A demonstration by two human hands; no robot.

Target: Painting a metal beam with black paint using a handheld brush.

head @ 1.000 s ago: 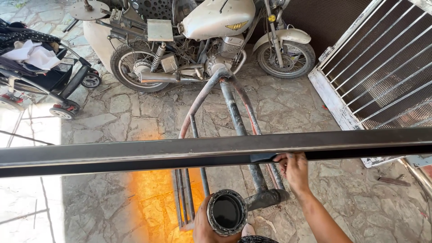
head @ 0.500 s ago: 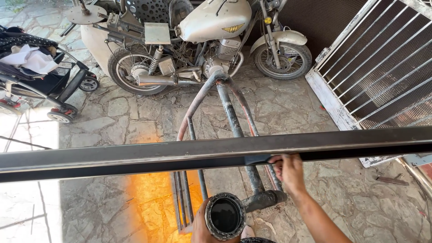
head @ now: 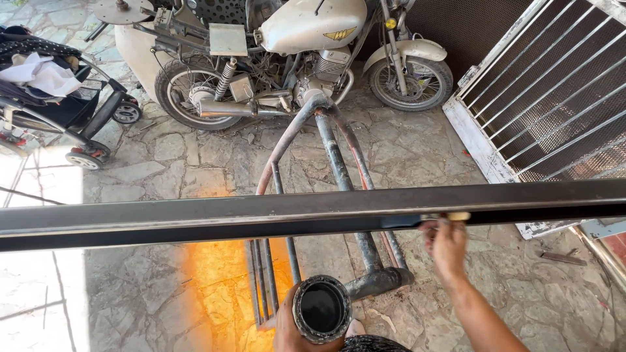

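Fingers of the right hand (head: 447, 244) now pinch a small pale brush (head: 450, 216) against the long dark steel bar's (head: 261, 218) underside, further right than before. Left hand (head: 293, 326) still grips the black paint tin (head: 321, 309) below.

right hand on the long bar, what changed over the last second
The right hand slid a little to the right along the underside of the long dark metal bar, and a pale brush-like tool now shows at its fingertips against the bar. The left hand keeps its grip on the round black can. The bar, the pipe stand under it and the motorcycle stayed put.
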